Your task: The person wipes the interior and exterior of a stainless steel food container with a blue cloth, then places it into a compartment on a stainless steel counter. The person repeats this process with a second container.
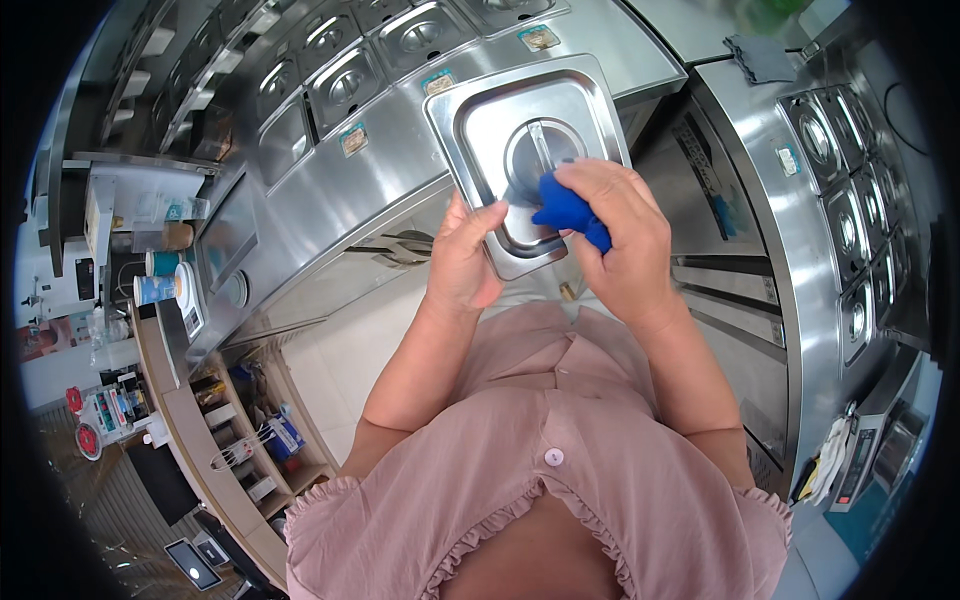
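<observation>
A rectangular stainless steel pan lid (487,127) is held up in front of me, tilted, with its recessed round handle (535,142) facing me. My left hand (469,251) grips the lid's lower left edge, thumb on top and the fingers partly hidden behind it. Bunched in my right hand (626,225) is a blue cloth (564,206), pressed against the lid just below the handle. Beyond the lid, a steel counter (397,150) carries a row of lidded pans (416,34), and one opening (285,142) at its left end looks different from the lidded ones.
To the right, another steel counter (806,247) holds several lidded pans (847,229) and a grey cloth (759,60). Paper cups (156,289) and a white scale (189,300) stand at the left. Below them are wooden shelves (270,420) with boxes and cables. White gloves (829,457) hang at lower right.
</observation>
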Motion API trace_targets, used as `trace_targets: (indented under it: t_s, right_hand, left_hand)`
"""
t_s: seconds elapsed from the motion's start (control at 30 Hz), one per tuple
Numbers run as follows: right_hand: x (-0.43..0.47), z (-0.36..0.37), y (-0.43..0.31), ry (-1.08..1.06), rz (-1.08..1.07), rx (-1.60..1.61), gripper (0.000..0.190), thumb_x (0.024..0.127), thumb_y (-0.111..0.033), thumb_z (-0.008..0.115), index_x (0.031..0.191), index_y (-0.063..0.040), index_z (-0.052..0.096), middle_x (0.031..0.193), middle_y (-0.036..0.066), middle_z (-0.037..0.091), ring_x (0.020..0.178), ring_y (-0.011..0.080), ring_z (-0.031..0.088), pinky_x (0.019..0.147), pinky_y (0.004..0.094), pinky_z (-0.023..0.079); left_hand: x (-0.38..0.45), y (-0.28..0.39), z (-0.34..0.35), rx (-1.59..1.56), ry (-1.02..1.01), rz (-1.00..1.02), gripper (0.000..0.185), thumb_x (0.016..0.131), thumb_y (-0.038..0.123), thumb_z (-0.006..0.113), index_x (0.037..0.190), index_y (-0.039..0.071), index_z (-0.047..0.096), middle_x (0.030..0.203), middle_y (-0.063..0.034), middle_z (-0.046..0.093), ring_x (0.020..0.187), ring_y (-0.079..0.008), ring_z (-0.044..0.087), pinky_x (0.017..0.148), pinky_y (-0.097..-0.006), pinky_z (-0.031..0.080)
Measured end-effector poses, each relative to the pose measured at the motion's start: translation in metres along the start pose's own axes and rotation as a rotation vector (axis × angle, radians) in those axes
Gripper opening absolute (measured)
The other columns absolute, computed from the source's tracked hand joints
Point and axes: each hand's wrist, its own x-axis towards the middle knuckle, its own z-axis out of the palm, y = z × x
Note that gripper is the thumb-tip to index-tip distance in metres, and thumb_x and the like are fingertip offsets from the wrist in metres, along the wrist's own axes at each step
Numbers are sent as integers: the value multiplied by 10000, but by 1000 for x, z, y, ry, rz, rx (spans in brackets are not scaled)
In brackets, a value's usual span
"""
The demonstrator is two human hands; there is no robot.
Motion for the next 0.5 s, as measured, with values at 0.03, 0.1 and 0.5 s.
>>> trace_targets:
  t_s: [0.03,0.1,0.5]
  right_hand:
    - [5,2,-5,-3,-57,-3,474,624,46,686,1087,-54,653,1138,119,658,1092,319,607,990,469,451]
    - [7,11,-13,-57,-123,-17,472,629,54,678,1092,-37,651,1169,124,646,1139,319,585,1024,471,429]
    - [-25,16,-9,-198,-167,-97,389,657,41,646,1035,-41,692,1120,78,679,1138,266,605,1060,493,418]
  left_hand:
    - [1,0,0,-14,26,-5,392,953,82,528,1329,82,418,1189,-132,580,1052,-264,624,864,-433,571]
    - [4,-6,-8,-4,50,-17,364,1024,270,497,1324,77,424,1209,-116,576,1057,-234,618,923,-396,537]
    - [7,-3,-11,22,16,62,386,1054,297,401,1343,43,432,1284,-124,577,1145,-250,600,972,-400,501]
